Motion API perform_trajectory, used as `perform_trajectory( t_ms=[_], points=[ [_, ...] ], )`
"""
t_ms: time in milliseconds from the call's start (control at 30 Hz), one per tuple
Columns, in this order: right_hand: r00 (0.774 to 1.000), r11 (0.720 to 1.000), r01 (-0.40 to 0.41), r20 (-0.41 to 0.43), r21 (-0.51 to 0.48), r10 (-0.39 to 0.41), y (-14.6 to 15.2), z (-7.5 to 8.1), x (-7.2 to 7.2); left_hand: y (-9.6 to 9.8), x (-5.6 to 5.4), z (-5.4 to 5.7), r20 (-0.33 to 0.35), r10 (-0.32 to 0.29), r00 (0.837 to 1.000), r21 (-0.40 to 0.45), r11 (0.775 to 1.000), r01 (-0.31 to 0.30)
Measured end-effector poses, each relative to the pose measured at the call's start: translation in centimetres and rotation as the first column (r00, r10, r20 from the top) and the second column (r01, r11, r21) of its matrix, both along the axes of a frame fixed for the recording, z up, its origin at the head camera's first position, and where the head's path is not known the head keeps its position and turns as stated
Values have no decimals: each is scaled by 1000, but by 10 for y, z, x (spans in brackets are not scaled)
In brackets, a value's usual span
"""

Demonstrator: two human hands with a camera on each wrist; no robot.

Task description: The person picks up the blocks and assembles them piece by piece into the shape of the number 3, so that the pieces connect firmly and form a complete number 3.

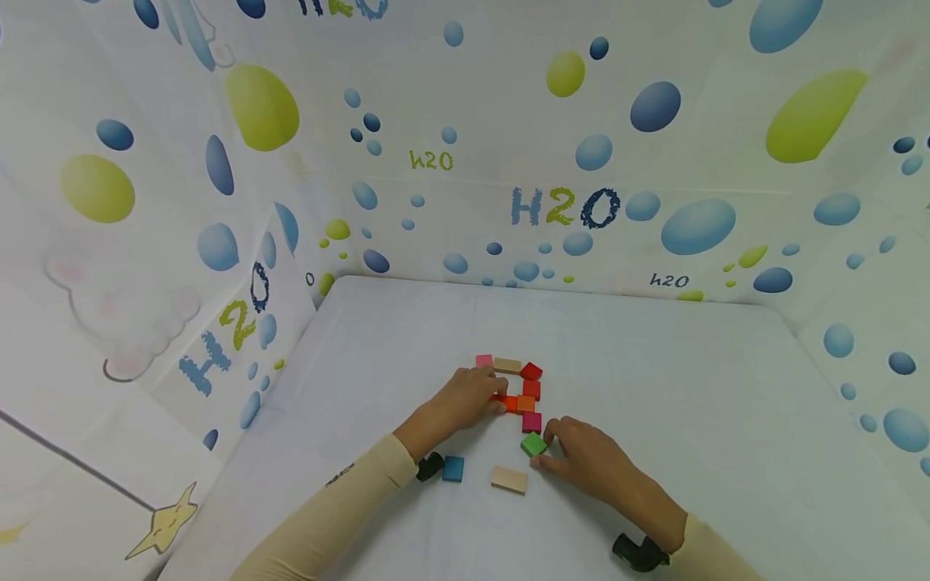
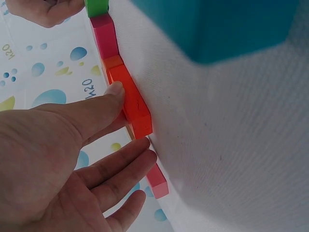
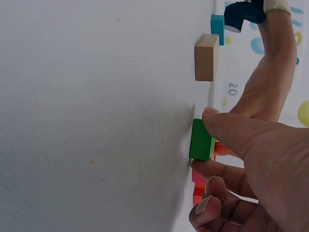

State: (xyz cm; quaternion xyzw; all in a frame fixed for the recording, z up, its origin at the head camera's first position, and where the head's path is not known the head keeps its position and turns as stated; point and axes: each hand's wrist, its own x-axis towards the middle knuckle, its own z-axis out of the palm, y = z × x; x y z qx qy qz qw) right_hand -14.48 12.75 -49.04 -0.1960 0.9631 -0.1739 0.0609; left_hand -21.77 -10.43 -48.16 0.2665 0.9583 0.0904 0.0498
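My left hand pinches a long orange-red block between thumb and index finger, the other fingers spread beside it. That block meets an orange block at its end. With thumb and index finger, my right hand holds a green block by opposite sides. The green block stands turned at an angle, right by a crimson block. Above the orange block come a red block, a tilted red block, a light wooden block and a pink block, partly behind my left hand.
A blue block lies near my left wrist, and a plain wooden block sits in front of the green one. Black wrist cameras hang under both forearms. The white tabletop reaches back to bubble-printed cloth walls.
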Motion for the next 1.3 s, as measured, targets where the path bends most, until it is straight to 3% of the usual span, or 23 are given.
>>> perform_trajectory(
  t_ms=[667,1300],
  points=[
    [1000,1000,11,5,5,-11,2,-1,-1,-1,2,3,-12,-12,1000,14,1000,12],
    [1000,1000,11,11,16,-11,-1,15,2,-2,3,4,-8,-20,1000,21,1000,20]
  ],
)
